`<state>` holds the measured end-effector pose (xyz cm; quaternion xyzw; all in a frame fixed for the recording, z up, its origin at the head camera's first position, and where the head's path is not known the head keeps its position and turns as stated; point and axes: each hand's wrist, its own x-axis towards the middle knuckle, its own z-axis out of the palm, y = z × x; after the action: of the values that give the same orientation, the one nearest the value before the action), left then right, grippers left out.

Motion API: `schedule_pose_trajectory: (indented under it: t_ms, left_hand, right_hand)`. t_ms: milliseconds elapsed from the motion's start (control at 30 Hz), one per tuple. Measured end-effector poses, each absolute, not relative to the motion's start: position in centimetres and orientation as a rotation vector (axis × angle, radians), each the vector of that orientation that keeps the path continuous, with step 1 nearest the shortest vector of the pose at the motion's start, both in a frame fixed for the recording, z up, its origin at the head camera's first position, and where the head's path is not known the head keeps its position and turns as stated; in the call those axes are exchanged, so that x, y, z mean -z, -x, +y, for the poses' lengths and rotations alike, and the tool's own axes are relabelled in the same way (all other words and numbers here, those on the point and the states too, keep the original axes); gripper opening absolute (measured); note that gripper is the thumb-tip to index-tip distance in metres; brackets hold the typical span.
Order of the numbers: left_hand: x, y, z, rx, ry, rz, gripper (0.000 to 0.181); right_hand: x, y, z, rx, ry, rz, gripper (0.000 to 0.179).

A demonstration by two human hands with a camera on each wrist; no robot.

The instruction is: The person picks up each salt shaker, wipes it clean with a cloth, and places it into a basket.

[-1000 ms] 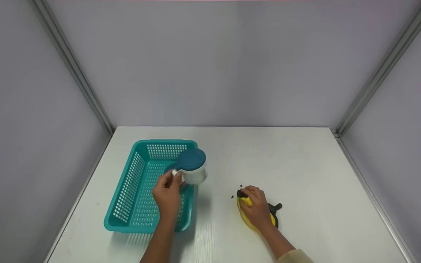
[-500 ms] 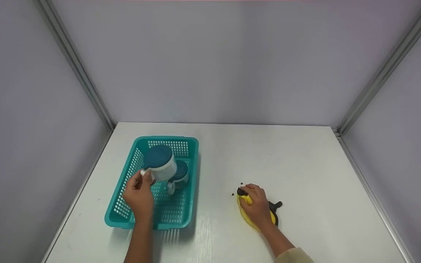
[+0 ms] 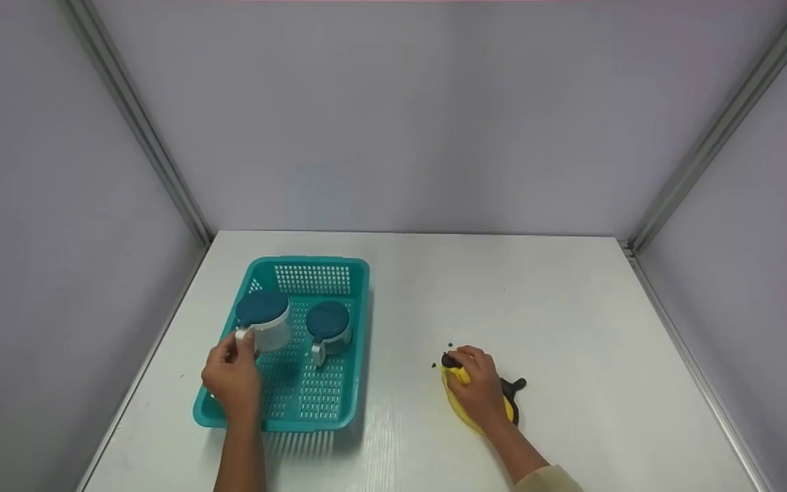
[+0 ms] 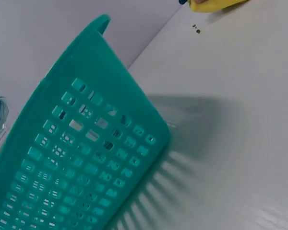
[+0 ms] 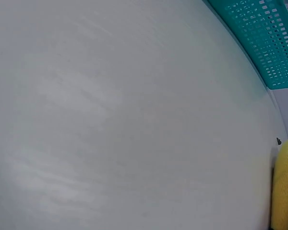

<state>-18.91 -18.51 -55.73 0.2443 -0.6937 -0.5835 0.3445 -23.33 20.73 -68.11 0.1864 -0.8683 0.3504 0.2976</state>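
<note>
In the head view, my left hand [image 3: 233, 376] pinches the white handle of a lidded jar [image 3: 274, 335] with a clear body and a round blue lid. It holds the jar over the left side of a teal plastic basket [image 3: 349, 417]. A second, smaller lidded jar [image 3: 328, 320] of the same kind stands inside the basket at the right, its handle towards me. My right hand [image 3: 481, 391] grips a yellow fuzzy thing with black parts [image 3: 458, 408] on the white table; the hand covers much of it. In the right wrist view, only the yellow fuzzy side [image 5: 284, 187] shows.
Small dark crumbs [image 3: 434, 365] lie on the white table [image 3: 557, 307] beside the yellow thing. Grey panels [image 3: 393, 123] enclose the table at the back and both sides. The basket's perforated wall [image 4: 81, 143] fills much of the left wrist view.
My left hand has carried the larger jar leftward and lower, from the basket's right rim to its left side, uncovering the smaller jar. My right hand has stayed in place.
</note>
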Motion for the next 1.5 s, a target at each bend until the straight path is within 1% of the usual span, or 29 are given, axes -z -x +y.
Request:
schedule_pose_trajectory:
  t_ms: [367, 500, 800, 1000, 1200, 1367, 1500]
  left_hand:
    - [56.2, 19.8, -19.4, 1.436, -0.795, -2.068, 0.042]
    - [56.6, 20.1, -19.6, 1.441, -0.789, -2.135, 0.043]
    - [57.4, 20.6, -19.9, 1.45, -0.795, -2.274, 0.034]
    - [57.5, 21.2, -19.7, 1.448, -0.756, -2.32, 0.034]
    - [57.5, 21.4, -19.8, 1.467, -0.784, -2.356, 0.033]
    - [57.7, 21.0, -20.4, 1.331, -0.768, -2.484, 0.032]
    - [57.9, 20.3, -20.9, 1.153, -0.757, -2.703, 0.024]
  right_hand:
    - [68.5, 23.4, 20.7, -0.911, -0.495, -2.301, 0.04]
    - [68.5, 23.4, 20.7, -0.917, -0.502, -2.296, 0.04]
    - [68.6, 23.0, 20.5, -0.922, -0.488, -2.321, 0.038]
    - [68.3, 23.3, 20.6, -0.95, -0.486, -2.313, 0.038]
    - [68.1, 23.7, 20.9, -0.924, -0.512, -2.3, 0.038]
    - [68.1, 23.8, 21.0, -0.916, -0.521, -2.313, 0.037]
    - [68.1, 23.8, 20.9, -0.913, -0.525, -2.313, 0.036]
